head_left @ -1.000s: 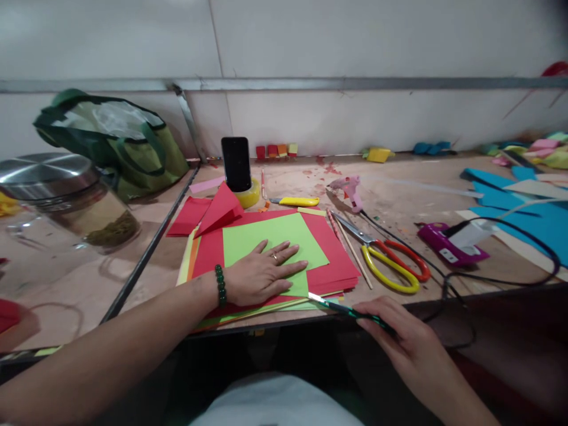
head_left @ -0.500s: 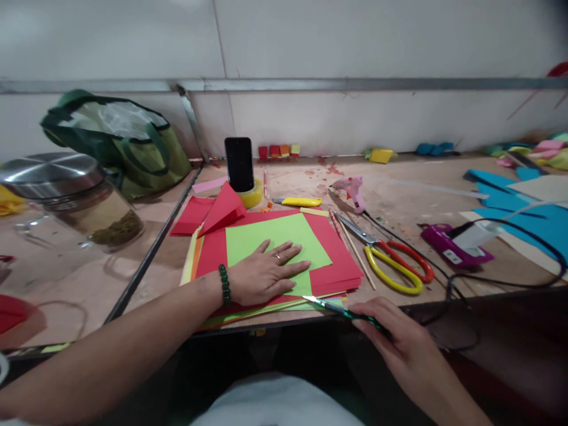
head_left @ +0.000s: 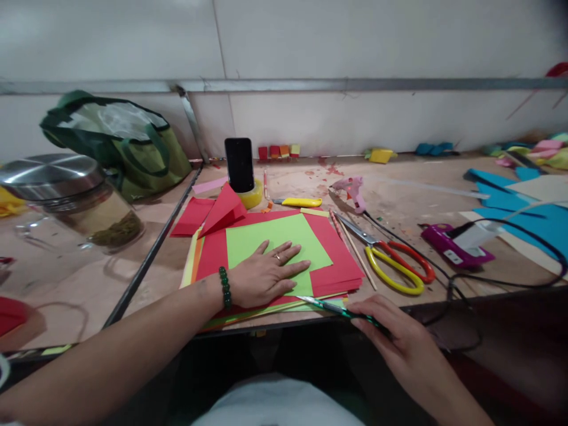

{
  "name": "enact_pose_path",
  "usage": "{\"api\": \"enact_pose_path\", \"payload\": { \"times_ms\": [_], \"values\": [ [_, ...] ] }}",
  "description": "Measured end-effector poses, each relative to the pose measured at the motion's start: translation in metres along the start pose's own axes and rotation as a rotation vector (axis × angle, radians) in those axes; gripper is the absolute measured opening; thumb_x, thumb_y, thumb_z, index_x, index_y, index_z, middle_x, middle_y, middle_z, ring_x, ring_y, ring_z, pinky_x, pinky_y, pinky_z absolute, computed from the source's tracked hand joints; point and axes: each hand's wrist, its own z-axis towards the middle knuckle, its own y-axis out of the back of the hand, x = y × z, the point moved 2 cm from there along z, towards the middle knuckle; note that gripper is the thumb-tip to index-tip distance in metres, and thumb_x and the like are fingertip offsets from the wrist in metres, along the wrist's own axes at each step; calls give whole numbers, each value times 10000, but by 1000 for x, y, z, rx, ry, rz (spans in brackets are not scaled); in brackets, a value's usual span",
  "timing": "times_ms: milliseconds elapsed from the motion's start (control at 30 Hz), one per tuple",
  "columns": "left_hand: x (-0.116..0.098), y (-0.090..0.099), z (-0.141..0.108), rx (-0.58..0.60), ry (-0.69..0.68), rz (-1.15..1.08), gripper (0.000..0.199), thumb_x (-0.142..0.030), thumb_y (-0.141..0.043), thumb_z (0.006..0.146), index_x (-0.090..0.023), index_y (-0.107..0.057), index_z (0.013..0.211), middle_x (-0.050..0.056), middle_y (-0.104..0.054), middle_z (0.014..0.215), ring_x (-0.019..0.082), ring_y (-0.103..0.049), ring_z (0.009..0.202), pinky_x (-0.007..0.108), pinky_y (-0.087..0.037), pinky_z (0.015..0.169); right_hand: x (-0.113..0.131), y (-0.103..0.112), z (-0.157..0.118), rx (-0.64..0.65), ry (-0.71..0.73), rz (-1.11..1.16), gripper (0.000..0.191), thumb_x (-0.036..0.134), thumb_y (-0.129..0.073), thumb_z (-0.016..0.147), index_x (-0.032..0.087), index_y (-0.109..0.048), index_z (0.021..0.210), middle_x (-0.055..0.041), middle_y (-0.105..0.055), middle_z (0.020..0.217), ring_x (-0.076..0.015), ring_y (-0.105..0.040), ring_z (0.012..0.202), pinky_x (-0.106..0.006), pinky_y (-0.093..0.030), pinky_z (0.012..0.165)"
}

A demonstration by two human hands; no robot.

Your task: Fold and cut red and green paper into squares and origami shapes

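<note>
Near the middle of the frame, the green sheet point(head_left: 270, 234) lies on a stack of red paper point(head_left: 339, 266) at the front of the bench point(head_left: 399, 204), and the work on it looks part done. Its lower right side already has a stepped outline, though whether that comes from a cut, a fold or a second layer cannot be told. The left hand point(head_left: 270, 272) rests flat on the sheet, fingers apart and grip clamped on nothing. At lower right, the right hand point(head_left: 390, 325) has its grip closed around a slim knife point(head_left: 331, 306), the tip at the sheet's lower edge; contact there is too fine to confirm. That edge is probably the part in hand, and no piece is seen lying detached beside it. The folded red pieces point(head_left: 224, 210), left of centre, seem already shaped, while the red sheets below look mostly whole. The scissors point(head_left: 371, 240), right of centre, and the pink glue gun point(head_left: 354, 192) above them lie unheld.
</note>
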Motion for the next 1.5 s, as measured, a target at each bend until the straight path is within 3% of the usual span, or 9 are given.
{"api": "enact_pose_path", "payload": {
  "times_ms": [233, 400, 600, 1500],
  "values": [
    [-17, 4, 10, -29, 159, -66, 550, -479, -214, 1002, -284, -211, 1516, 120, -104, 1600, 312, -75, 1467, 617, -144, 1116, -5, 11, 8, -61, 28, -41, 144, 292, -527, 932, 280, -635, 1026, -26, -662, 974, -178, -641, 926, -281, -507, 808],
    [-3, 22, -2, -44, 70, -30, 516, -462, -214, 1009, -325, -222, 1507, 74, -74, 1608, 280, -43, 1474, 607, -105, 1127, -10, 14, 10, -52, 16, -54, 155, 308, -530, 923, 268, -646, 1018, -40, -670, 997, -198, -642, 944, -310, -515, 824],
    [19, 12, -12, 73, -22, -2, 509, -431, -227, 1012, -325, -203, 1509, 60, -120, 1602, 263, -68, 1475, 611, -105, 1123, -6, 11, 11, -51, 16, -58, 164, 310, -531, 921, 270, -652, 1025, -44, -671, 1007, -200, -646, 948, -312, -520, 827],
    [19, 7, -12, 10, -31, 1, 512, -426, -245, 1006, -323, -219, 1507, 56, -137, 1598, 292, -120, 1465, 603, -92, 1123, 7, 1, 18, 26, 53, -58, 185, 283, -514, 935, 277, -645, 1066, -41, -676, 1034, -188, -651, 949, -303, -532, 816]
  ]
}}
